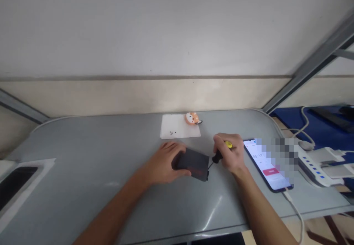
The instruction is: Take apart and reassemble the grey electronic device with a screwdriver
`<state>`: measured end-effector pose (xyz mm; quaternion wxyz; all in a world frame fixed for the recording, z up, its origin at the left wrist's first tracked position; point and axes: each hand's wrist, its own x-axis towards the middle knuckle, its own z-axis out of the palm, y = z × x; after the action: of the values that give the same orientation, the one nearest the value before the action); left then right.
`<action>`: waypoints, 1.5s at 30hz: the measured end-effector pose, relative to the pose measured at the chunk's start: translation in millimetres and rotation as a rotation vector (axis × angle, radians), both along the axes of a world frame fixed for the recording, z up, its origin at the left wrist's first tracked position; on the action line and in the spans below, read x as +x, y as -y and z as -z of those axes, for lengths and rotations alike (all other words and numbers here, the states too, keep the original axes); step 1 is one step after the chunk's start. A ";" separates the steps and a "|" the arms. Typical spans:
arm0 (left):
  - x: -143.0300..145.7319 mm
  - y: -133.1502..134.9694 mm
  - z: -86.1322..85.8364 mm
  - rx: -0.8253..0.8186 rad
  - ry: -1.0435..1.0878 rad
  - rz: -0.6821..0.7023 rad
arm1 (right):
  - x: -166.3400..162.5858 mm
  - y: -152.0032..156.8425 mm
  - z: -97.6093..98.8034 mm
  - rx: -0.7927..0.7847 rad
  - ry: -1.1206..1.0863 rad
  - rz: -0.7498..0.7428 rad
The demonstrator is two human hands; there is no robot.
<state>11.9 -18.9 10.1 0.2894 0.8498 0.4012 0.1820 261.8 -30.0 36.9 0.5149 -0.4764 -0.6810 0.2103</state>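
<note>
My left hand [168,165] is closed around the left end of a black box-shaped device [195,164] on the grey table, thumb at the near side and fingers at the far side. In my right hand [231,152] is a screwdriver [217,158] with a black and yellow handle. Its thin shaft slants down and left to the device's right end, where a small dark piece [207,175] sticks out. Whether the tip sits in a screw is too small to tell. Beyond the device, several tiny dark screws [171,133] lie on white paper [177,121].
An orange and white animal-faced case [191,118] rests on the paper. To the right lie a lit phone [267,167] with a charging cable and a white power strip [312,167] with plugs. A framed dark panel [16,182] is at far left. The wall [138,95] bounds the table behind.
</note>
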 end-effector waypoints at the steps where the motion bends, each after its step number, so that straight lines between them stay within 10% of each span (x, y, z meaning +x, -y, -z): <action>1: -1.7 1.5 0.9 -0.009 -0.006 -0.002 | 1.8 -0.3 -0.1 -0.009 0.001 0.012; 18: -14.2 8.5 5.1 0.072 -0.037 -0.086 | -5.1 2.9 2.1 0.156 -0.075 0.138; 35: -15.9 8.4 3.9 0.071 -0.059 -0.093 | -7.6 -3.2 2.7 -0.014 -0.167 0.290; 45: -13.9 7.4 2.3 0.062 -0.072 -0.088 | -9.0 1.7 6.4 0.234 -0.204 0.383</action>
<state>-2.0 -26.3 7.8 0.2402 0.8458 0.4426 0.1763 252.9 -31.7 30.5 0.6633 -0.5102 -0.5423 0.0755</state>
